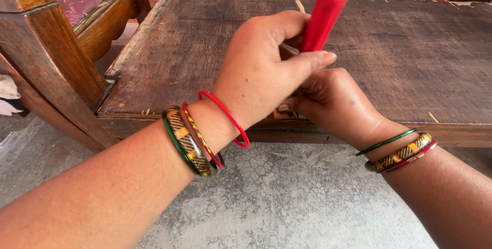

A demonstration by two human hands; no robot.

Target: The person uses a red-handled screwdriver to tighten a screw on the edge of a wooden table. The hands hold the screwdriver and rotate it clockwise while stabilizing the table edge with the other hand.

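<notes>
Left hand (261,69) up over the front edge of the worn wooden worktop (410,59), fingers (307,60) clamped around a red cylindrical handle (323,16) that stands tilted, its rounded end pointing away from the person. Right hand (333,100) just below and touching the left, fingers curled in at the handle's lower end; what they pinch is hidden. Bangles on both wrists, a red bangle (228,117) nearest the left hand. Cracked concrete floor (287,198) beneath the worktop edge. Carved wooden chair frame (56,59) left of the worktop.
</notes>
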